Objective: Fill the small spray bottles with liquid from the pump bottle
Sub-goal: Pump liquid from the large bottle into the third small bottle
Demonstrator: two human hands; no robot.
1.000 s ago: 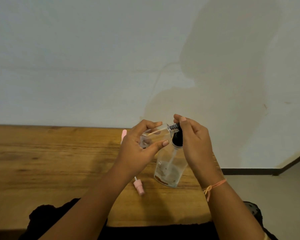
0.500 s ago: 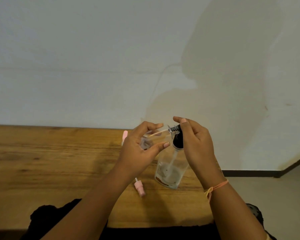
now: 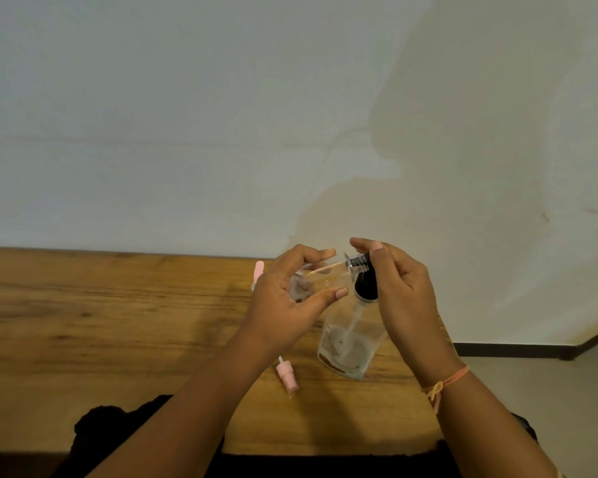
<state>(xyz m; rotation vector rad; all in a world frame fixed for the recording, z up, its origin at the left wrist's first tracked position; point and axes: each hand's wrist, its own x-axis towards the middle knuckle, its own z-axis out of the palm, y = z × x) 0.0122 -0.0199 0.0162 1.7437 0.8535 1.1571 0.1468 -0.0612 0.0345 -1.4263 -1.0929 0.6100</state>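
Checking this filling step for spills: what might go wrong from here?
The left hand holds the small spray bottle nearly flat, its narrow neck at the pump bottle spout; a small slip could spill onto the table. The right hand grips only the top, so the pump bottle may tip. The left forearm could knock the pink spray head off.

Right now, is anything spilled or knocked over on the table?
No spill shows. A pink spray top lies on its side on the table, off any bottle. The left hand holds the small bottle tipped sideways at the pump bottle, which the right hand grips, apparently for filling.
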